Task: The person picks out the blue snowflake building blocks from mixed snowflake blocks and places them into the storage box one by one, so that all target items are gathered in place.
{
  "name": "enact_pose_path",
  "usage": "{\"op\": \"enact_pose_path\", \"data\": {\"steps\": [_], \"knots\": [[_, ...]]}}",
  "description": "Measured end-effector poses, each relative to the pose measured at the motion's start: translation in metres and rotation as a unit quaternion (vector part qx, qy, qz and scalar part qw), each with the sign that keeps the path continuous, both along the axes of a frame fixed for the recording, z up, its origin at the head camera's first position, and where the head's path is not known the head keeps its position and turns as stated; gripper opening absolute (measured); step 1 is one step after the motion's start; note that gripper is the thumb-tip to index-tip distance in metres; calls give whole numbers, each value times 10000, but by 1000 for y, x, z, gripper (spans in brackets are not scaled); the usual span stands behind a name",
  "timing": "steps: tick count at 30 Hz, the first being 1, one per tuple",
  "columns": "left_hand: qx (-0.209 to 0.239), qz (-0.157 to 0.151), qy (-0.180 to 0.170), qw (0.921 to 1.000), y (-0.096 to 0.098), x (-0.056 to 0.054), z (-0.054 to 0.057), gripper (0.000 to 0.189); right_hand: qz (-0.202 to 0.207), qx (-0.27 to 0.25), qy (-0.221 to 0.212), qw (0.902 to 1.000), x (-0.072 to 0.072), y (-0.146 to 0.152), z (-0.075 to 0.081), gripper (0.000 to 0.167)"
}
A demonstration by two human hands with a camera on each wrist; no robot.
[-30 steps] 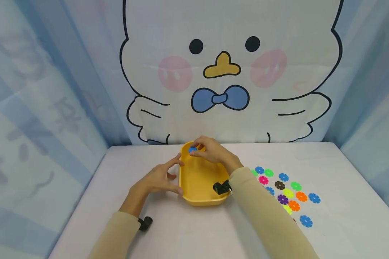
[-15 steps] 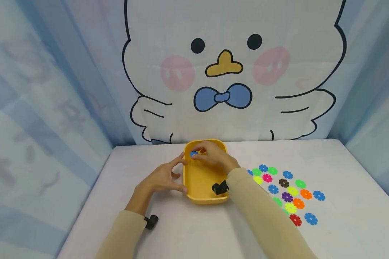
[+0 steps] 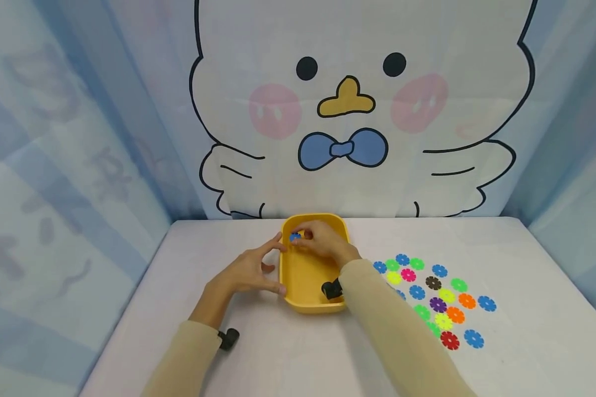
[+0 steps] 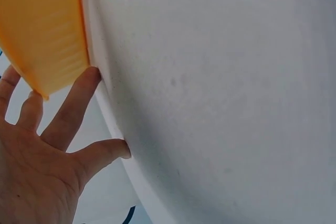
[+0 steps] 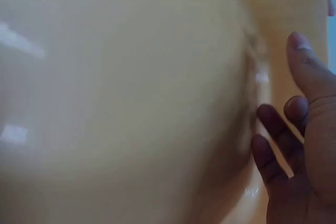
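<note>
A yellow rectangular tray (image 3: 308, 310) stands at the back of the table. On its left side, my left hand (image 3: 245, 270) rests its spread fingertips against the outer wall; the left wrist view shows the fingers (image 4: 73, 106) fairly straight. My right hand (image 3: 325, 240) reaches inside the tray's far left part, with thumb and index finger around a small blue notched snowflake disc (image 3: 295, 237). The disc sits low, close to the left wall, and is partly covered by the fingertips. In the right wrist view the other fingers (image 5: 275, 129) are near the tray's inner surface; the disc does not show there.
Several loose snowflake discs in mixed colours lie to the right of the tray, among them a red disc (image 3: 449, 340), a purple disc (image 3: 438, 304) and a black disc (image 3: 433, 283). My right forearm (image 3: 397, 325) crosses in front of them. A printed curtain (image 3: 347, 187) hangs behind the table.
My right hand has lowered the blue snowflake disc deeper into the tray, towards its left wall, then stayed about there. The left hand keeps its place on the tray; the view has shifted slightly.
</note>
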State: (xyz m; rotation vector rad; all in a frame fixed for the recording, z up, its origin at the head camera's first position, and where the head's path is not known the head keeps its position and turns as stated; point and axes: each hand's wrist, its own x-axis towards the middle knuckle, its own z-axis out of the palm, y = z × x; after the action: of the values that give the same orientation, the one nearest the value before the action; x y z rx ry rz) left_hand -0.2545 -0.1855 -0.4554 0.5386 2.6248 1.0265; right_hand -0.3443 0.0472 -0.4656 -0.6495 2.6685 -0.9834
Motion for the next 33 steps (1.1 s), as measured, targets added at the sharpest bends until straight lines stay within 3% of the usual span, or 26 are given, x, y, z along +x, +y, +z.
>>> {"op": "enact_pose_path", "data": {"steps": [7, 13, 18, 27, 33], "knots": [[36, 165, 37, 9999, -4, 2, -1, 90, 102, -174, 127, 9997, -2, -8, -5, 34], [78, -13, 31, 10000, -2, 6, -7, 93, 52, 100, 31, 9999, 0, -6, -11, 36], [198, -6, 66, 9998, -2, 3, -5, 91, 40, -57, 113, 9999, -3, -4, -10, 37], [63, -23, 90, 9999, 0, 2, -1, 91, 85, -187, 137, 9997, -1, -2, -3, 41], [146, -124, 214, 9996, -2, 1, -1, 92, 383, 195, 86, 9990, 2, -2, 18, 45]]}}
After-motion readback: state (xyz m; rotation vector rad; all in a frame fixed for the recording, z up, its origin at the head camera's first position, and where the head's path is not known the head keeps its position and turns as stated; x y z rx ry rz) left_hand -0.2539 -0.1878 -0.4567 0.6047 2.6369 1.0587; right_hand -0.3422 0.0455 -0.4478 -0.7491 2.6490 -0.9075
